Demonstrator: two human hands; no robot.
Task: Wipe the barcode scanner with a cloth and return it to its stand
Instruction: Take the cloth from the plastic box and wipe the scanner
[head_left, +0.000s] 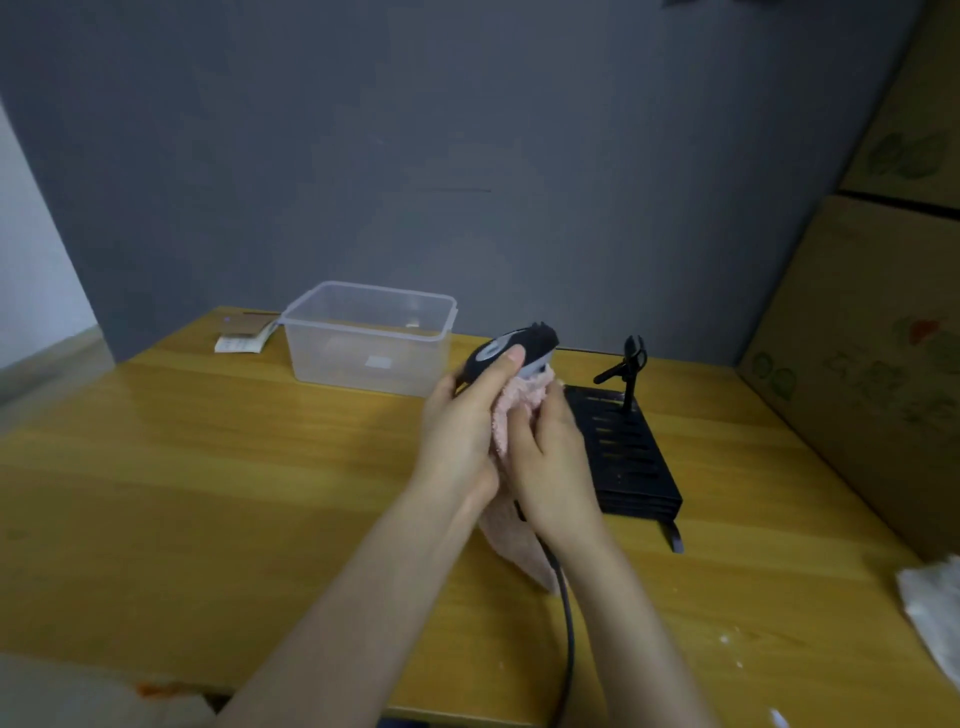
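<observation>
A dark cable (569, 613) is hanging down near the desk (208, 493) edge. Two hands are meeting above the desk. The left hand (460, 431) is holding the one barcode scanner (511, 349), thumb on top. The right hand (550, 467) is pressing the one pink cloth (511, 410) against it from below. At 2 o'clock, the black stand (626, 441) is waiting. At 11 o'clock, one clear box (370, 338) is sitting; I cannot tell what is in it.

On the table (208, 467), a plastic tub (369, 338) sits far left of the stand (623, 447), with hands holding the scanner (514, 351) between them.
</observation>
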